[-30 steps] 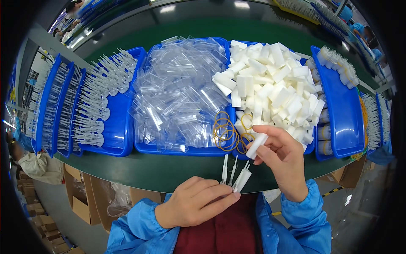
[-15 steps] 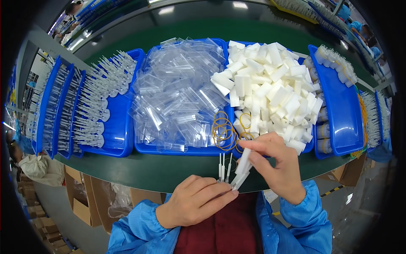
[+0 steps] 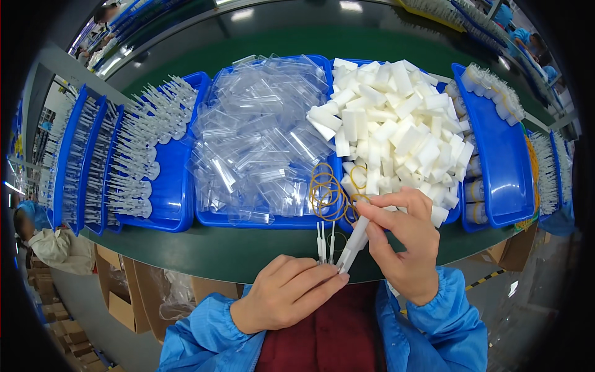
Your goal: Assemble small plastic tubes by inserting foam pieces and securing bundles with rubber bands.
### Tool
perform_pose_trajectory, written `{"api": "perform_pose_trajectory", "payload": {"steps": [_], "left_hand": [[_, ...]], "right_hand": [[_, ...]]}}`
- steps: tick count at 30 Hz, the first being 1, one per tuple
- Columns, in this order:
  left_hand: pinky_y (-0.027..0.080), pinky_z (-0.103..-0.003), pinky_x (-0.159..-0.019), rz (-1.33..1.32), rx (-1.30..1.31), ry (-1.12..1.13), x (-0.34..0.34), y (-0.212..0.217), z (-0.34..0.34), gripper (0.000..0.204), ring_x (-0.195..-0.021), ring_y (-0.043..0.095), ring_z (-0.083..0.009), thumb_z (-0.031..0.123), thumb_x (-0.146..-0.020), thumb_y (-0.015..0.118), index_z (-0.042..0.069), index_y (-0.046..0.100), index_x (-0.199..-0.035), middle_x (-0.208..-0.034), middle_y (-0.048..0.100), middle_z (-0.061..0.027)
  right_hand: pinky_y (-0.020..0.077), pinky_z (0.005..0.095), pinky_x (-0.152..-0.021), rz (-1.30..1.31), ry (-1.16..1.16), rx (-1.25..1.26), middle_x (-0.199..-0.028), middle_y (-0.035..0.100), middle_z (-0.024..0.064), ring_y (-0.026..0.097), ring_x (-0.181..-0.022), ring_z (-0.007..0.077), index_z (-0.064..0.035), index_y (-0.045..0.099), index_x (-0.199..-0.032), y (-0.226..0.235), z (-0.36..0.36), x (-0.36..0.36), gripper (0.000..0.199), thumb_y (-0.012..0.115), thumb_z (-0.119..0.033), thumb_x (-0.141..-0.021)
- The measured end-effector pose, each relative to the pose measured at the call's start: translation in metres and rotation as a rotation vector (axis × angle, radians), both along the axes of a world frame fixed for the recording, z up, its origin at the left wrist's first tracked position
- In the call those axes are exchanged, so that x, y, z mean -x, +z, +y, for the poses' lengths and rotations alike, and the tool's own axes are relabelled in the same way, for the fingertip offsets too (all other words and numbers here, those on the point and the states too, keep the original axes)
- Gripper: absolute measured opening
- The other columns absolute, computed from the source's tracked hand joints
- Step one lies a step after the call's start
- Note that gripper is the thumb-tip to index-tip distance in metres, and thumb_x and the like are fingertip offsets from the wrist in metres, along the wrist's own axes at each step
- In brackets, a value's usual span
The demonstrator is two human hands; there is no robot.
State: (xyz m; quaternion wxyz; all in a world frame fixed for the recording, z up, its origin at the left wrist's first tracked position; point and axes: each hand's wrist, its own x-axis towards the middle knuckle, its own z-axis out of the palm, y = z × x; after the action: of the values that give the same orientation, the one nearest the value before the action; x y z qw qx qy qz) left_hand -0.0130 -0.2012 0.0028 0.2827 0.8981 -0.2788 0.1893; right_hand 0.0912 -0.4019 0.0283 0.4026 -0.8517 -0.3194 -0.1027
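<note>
My left hand (image 3: 291,294) is closed near the table's front edge, its fingers wrapped round several thin white-stemmed parts (image 3: 321,243) that point away from me. A clear plastic sleeve, hard to make out, also seems to lie at its fingertips. In my right hand (image 3: 406,242) a white foam block (image 3: 358,237) is pinched between thumb and fingers. The block slants down to the left, its lower end meeting the left fingertips; how far it sits inside the sleeve cannot be told. Just beyond the hands, yellow rubber bands (image 3: 328,197) hang at the rims of two trays.
Ahead stands a blue tray of clear plastic sleeves (image 3: 260,136), beside a heap of white foam blocks (image 3: 396,130). White-stemmed parts (image 3: 145,149) fill trays at the left. A blue tray (image 3: 505,167) leans at the right. Cardboard boxes (image 3: 121,291) stand below the table.
The foam block and the piece below it have come into one straight line between my hands. My right hand has shifted slightly; the left has hardly moved.
</note>
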Motion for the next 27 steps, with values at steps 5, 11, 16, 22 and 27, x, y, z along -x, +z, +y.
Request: {"api": "perform_pose_trajectory", "payload": {"steps": [5,11,16,22,27], "left_hand": [[0.046,-0.028,-0.064,-0.007,0.024,0.019,-0.001,-0.001,-0.005,0.037,-0.082,0.061,-0.0163,0.006,-0.071,0.072,0.012,0.077,-0.107,-0.107,0.070,-0.0002],[0.046,-0.029,-0.064,0.003,0.042,0.042,-0.006,-0.001,-0.010,0.037,-0.080,0.062,-0.0173,0.005,-0.070,0.072,0.012,0.077,-0.106,-0.106,0.070,-0.0009],[0.049,-0.031,-0.067,0.010,0.066,0.022,-0.007,-0.004,-0.004,0.040,-0.083,0.063,-0.0200,0.005,-0.070,0.070,0.009,0.076,-0.109,-0.107,0.070,-0.0035],[0.055,-0.038,-0.082,0.000,0.138,0.025,-0.006,-0.009,-0.001,0.042,-0.097,0.064,-0.0285,0.002,-0.076,0.069,0.002,0.069,-0.118,-0.114,0.064,-0.0120],[0.056,-0.039,-0.081,-0.061,0.297,0.069,-0.010,-0.019,-0.001,0.041,-0.097,0.067,-0.0303,0.001,-0.076,0.078,0.003,0.067,-0.116,-0.115,0.066,-0.0136]], "right_hand": [[0.0446,0.0431,-0.095,0.370,-0.050,-0.182,-0.098,0.070,0.0080,0.062,-0.097,0.0266,-0.0085,0.077,-0.107,-0.005,-0.002,0.000,0.029,0.072,-0.001,-0.080],[0.0421,0.0483,-0.101,0.187,-0.022,-0.077,-0.091,0.070,0.0059,0.063,-0.102,0.0246,-0.0087,0.077,-0.107,-0.007,-0.004,-0.001,0.028,0.072,-0.002,-0.080],[0.0386,0.0501,-0.104,-0.006,0.136,0.017,-0.083,0.070,0.0023,0.064,-0.104,0.0225,-0.0123,0.077,-0.106,-0.003,0.005,-0.003,0.029,0.074,-0.006,-0.078],[0.0367,0.0531,-0.105,0.068,0.172,-0.098,-0.075,0.069,0.0027,0.064,-0.100,0.0250,-0.0116,0.078,-0.101,0.001,0.000,0.002,0.031,0.069,0.001,-0.073],[0.0369,0.0535,-0.106,0.207,0.200,-0.167,-0.082,0.070,0.0062,0.063,-0.096,0.0252,-0.0079,0.076,-0.103,0.000,0.007,0.010,0.029,0.067,0.001,-0.078]]}}
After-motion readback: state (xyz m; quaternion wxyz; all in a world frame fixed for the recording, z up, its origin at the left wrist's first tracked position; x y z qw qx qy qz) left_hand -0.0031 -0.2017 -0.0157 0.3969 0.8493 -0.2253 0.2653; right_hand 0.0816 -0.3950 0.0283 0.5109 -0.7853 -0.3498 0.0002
